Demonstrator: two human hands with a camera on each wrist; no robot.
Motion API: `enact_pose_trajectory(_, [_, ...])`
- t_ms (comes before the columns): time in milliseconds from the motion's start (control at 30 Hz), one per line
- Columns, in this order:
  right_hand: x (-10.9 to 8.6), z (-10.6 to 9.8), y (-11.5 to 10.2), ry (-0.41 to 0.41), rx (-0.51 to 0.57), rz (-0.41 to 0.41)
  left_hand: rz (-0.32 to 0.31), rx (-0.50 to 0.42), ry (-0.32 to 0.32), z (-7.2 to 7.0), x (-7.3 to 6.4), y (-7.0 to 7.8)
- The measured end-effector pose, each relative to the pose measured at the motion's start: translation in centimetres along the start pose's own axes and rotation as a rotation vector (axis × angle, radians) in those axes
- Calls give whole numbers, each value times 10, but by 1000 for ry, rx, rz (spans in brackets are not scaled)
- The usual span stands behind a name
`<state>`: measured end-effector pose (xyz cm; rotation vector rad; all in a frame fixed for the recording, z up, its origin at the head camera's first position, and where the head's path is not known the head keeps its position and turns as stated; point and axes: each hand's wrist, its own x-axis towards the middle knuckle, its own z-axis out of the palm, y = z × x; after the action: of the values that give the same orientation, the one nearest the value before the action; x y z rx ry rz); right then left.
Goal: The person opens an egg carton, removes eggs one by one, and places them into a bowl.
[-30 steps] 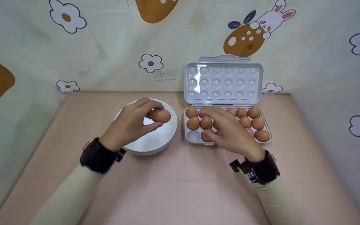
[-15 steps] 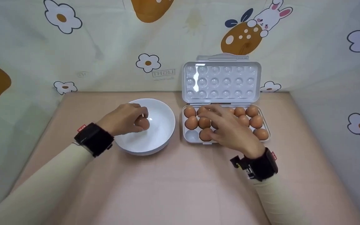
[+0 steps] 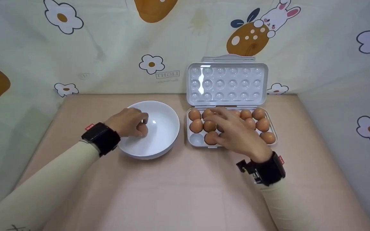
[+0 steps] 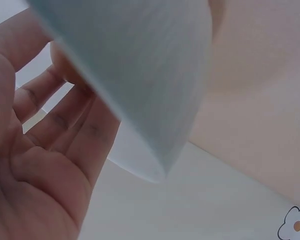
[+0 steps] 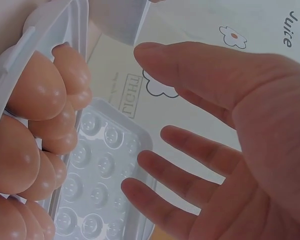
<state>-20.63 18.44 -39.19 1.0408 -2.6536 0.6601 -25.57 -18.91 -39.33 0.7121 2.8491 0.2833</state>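
Inside the white bowl (image 3: 164,131), my left hand (image 3: 125,122) holds a brown egg (image 3: 142,129) between thumb and fingers, low over the inner wall. The bowl's rim hides most of that egg (image 4: 65,65) in the left wrist view. To the right, my right hand (image 3: 239,136) hovers above an egg carton (image 3: 197,140) with its fingers spread and nothing in them. Several brown eggs (image 3: 262,124) sit in the carton's cups, some hidden under that hand. The front left cup holds no egg. In the right wrist view, my fingers (image 5: 190,185) are apart from the eggs.
The carton's clear dimpled lid (image 3: 227,84) stands upright behind the eggs, near the patterned cloth wall (image 3: 107,48). A pinkish cloth (image 3: 185,192) covers the table under bowl and carton.
My left hand has carried the egg left and down from above the bowl into it. My right hand stays over the carton. The head view has shifted slightly.
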Motion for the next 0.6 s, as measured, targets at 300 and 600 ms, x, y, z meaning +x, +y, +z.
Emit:
enact_pose_trajectory(300, [0,0,2,38,-6,-37,8,3,26,2,-1,-3])
enact_pose_trajectory(600, [-1,-3,2,2,46,3,-2,33,5,3,-4,-8])
